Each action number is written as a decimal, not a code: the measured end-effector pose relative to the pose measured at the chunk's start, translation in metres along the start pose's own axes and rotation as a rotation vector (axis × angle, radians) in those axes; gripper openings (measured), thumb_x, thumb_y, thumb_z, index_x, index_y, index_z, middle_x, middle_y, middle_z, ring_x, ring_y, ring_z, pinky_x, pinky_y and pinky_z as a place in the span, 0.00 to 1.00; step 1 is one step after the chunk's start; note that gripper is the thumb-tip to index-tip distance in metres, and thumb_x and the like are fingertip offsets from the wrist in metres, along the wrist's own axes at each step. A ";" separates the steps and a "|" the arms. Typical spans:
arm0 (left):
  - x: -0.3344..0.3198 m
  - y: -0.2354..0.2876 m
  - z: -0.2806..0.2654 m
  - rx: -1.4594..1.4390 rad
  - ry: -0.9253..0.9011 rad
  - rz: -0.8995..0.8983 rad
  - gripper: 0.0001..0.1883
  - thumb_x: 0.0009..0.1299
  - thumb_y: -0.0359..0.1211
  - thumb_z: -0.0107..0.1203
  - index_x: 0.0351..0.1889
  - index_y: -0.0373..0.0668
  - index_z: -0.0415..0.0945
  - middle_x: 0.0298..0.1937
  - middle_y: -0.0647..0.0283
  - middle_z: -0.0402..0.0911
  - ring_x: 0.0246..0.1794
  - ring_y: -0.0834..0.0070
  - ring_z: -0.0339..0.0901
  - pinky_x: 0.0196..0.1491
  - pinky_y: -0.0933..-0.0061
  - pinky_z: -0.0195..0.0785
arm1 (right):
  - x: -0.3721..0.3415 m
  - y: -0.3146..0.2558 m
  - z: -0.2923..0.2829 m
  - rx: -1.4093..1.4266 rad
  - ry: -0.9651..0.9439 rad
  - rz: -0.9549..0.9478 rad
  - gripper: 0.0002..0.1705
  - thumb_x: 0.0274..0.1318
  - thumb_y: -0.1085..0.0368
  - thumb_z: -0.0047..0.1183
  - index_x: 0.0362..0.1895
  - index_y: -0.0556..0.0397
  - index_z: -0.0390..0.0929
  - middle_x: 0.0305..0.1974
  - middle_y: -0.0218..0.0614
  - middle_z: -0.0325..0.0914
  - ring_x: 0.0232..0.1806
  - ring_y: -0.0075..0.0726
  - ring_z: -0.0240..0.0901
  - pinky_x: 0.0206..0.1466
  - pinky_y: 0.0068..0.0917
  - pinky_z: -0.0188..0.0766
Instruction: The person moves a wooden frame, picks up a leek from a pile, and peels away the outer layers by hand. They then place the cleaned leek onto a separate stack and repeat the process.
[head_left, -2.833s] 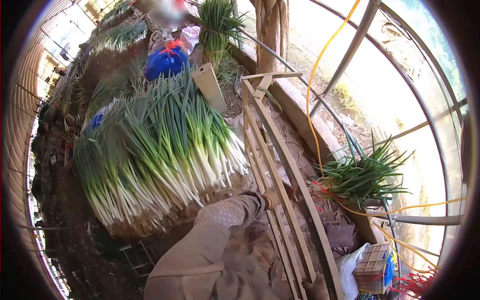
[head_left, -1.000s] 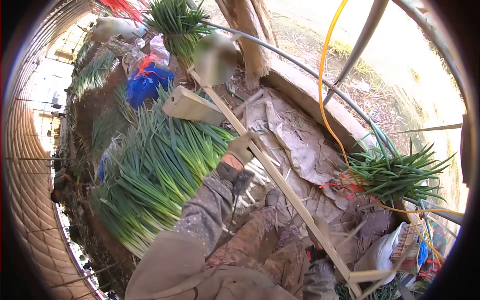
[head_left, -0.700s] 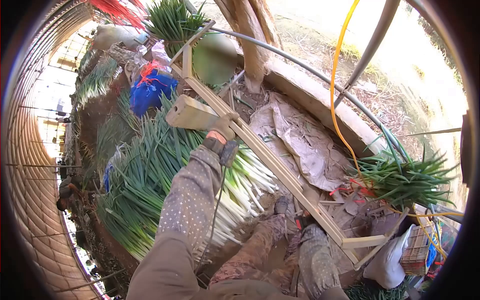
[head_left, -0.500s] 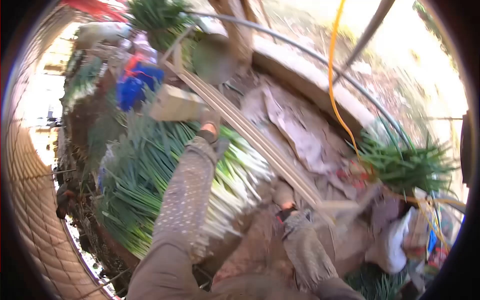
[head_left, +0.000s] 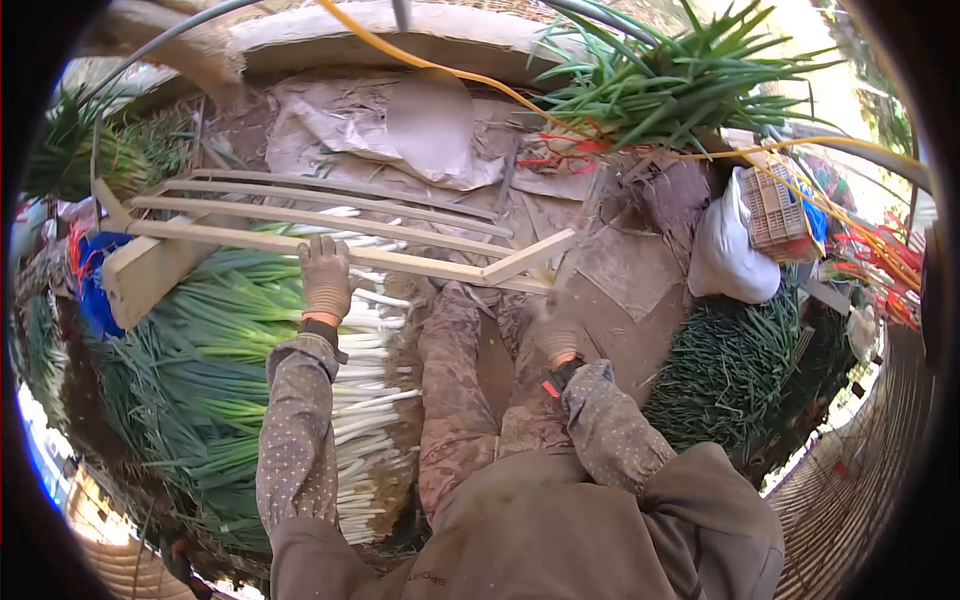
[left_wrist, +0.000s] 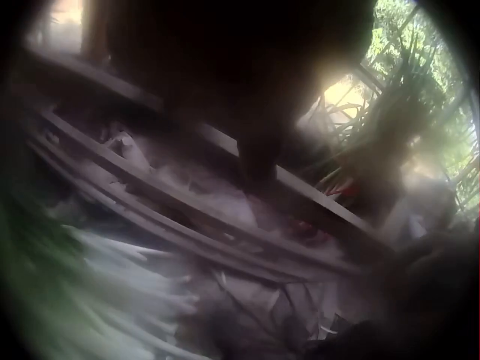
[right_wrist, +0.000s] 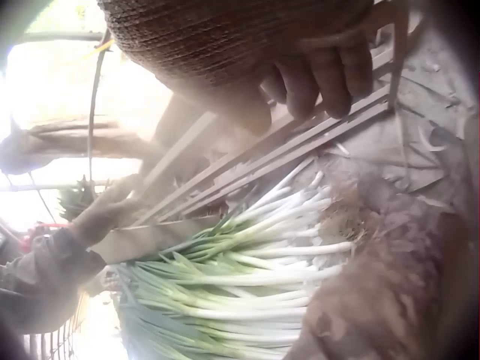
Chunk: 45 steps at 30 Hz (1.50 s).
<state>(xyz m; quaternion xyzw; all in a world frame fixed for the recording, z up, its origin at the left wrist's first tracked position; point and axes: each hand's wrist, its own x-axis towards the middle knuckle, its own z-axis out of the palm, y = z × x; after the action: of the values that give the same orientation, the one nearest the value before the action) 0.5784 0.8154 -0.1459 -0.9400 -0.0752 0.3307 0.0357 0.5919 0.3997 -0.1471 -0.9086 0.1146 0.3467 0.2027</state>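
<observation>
A slatted wooden frame [head_left: 420, 240] stretches across the front of me, its left end overlapping a short thick plank [head_left: 150, 270]. My gloved left hand [head_left: 325, 280] is at the nearest rail, fingers straight and slightly spread over it. Dark in the left wrist view, a finger [left_wrist: 259, 150] crosses a rail. My gloved right hand [head_left: 555, 330] is near the frame's right end, blurred in the head view. From the right wrist, its fingers [right_wrist: 326, 79] hang loosely in front of the rails. Left of my legs lies a wide pile of green onions [head_left: 220, 390], white stems facing me.
Bundled green onions [head_left: 680, 80] tied with red string stand at the back right. A white sack [head_left: 735, 240] and a plastic crate [head_left: 775, 210] sit beside more greens [head_left: 730, 370]. A yellow hose [head_left: 450, 70] runs across the back, past a low wall [head_left: 400, 40].
The frame, earlier gripped and swung diagonally with its rails stacked in view, now lies across with its rails spread apart. The head view has turned right, and both hands' fingers have loosened.
</observation>
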 end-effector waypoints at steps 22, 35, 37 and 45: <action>0.040 -0.061 -0.020 0.015 -0.051 0.284 0.09 0.65 0.29 0.49 0.39 0.45 0.79 0.36 0.56 0.84 0.40 0.57 0.82 0.46 0.57 0.72 | 0.088 -0.046 -0.053 1.142 0.120 0.128 0.25 0.56 0.41 0.62 0.29 0.48 0.72 0.17 0.21 0.64 0.16 0.16 0.58 0.19 0.21 0.58; 0.127 -0.007 -0.007 0.020 0.061 0.141 0.12 0.70 0.34 0.47 0.46 0.46 0.80 0.41 0.57 0.85 0.45 0.57 0.83 0.47 0.56 0.74 | 0.272 -0.049 -0.048 1.012 0.292 -0.251 0.32 0.63 0.49 0.56 0.64 0.53 0.67 0.47 0.33 0.74 0.44 0.28 0.71 0.45 0.28 0.72; 0.113 -0.007 -0.023 -0.049 -0.020 0.084 0.12 0.70 0.35 0.47 0.45 0.46 0.80 0.42 0.58 0.85 0.48 0.60 0.82 0.49 0.57 0.73 | 0.250 -0.045 -0.038 0.892 0.329 -0.264 0.36 0.63 0.49 0.56 0.68 0.52 0.62 0.53 0.36 0.72 0.49 0.30 0.70 0.51 0.28 0.70; 0.083 0.002 0.003 -0.037 0.652 -0.069 0.28 0.64 0.32 0.51 0.65 0.45 0.67 0.64 0.55 0.70 0.69 0.59 0.62 0.70 0.52 0.47 | 0.239 -0.029 -0.067 -0.003 0.524 -0.302 0.36 0.64 0.44 0.52 0.61 0.63 0.67 0.53 0.55 0.73 0.55 0.54 0.70 0.60 0.42 0.65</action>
<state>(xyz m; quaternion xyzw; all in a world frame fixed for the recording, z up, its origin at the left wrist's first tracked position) 0.6407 0.8271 -0.1994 -0.9938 -0.0979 0.0093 0.0519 0.8161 0.3794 -0.2552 -0.9741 0.0260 0.0665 0.2143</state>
